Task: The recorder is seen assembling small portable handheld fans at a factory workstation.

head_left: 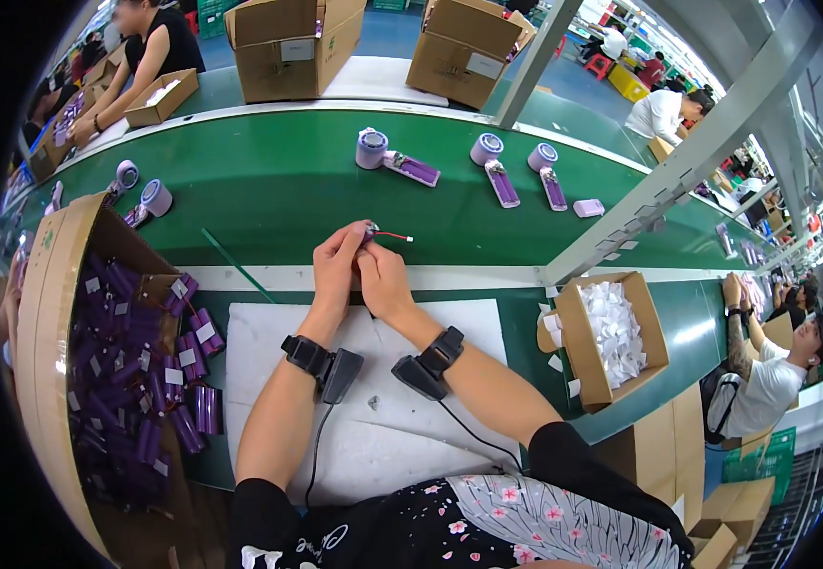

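My two hands meet over the far edge of the white work mat. Fingers of my left hand and my right hand close around a purple battery pack, mostly hidden by them. From its top a thin red wire runs right and ends in a small white connector. On my left a large carton holds many purple battery packs with white labels; several more packs lie beside it near the mat.
Beyond my hands runs a green conveyor belt, bearing several lilac round-headed devices with purple handles. A carton of white slips stands at right. A metal post rises beside it. A thin green stick lies left. Co-workers sit around.
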Motion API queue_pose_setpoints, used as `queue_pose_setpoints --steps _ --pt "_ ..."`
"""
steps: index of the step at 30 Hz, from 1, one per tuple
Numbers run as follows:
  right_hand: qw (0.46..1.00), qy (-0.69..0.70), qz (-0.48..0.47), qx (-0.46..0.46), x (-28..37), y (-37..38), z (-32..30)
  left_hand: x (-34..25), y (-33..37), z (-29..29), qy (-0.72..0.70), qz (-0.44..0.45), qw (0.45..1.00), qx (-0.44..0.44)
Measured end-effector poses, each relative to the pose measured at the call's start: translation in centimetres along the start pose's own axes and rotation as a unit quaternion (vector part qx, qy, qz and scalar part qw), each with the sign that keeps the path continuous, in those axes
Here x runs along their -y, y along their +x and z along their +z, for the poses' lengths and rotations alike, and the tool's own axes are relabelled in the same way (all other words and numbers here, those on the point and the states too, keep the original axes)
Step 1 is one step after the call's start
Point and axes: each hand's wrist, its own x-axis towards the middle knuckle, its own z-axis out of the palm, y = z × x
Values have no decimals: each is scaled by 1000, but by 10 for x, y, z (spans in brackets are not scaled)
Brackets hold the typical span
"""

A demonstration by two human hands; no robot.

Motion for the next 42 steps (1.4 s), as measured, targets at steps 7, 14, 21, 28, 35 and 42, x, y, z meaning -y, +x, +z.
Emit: queue_pose_setpoints --steps 7,14,21,28,35,42 --pt "1000 13 5 20 7 0 0 1 -2 -1 -32 -16 999 -11" --pt "1000 -6 -18 -2 6 8 1 3 7 -5 -21 -22 999 -13" --pt "1000 14 -9 8 -2 5 4 -1 4 0 -28 -24 999 -26" --pt "999 44 -14 22 -3 2 3 3 2 -2 -50 -21 998 -37" --pt "998 57 -1 36 -11 2 0 2 -1 4 -43 -42 997 -41" --pt "997 71 1 43 -14 3 0 3 1 5 -44 -33 998 -43"
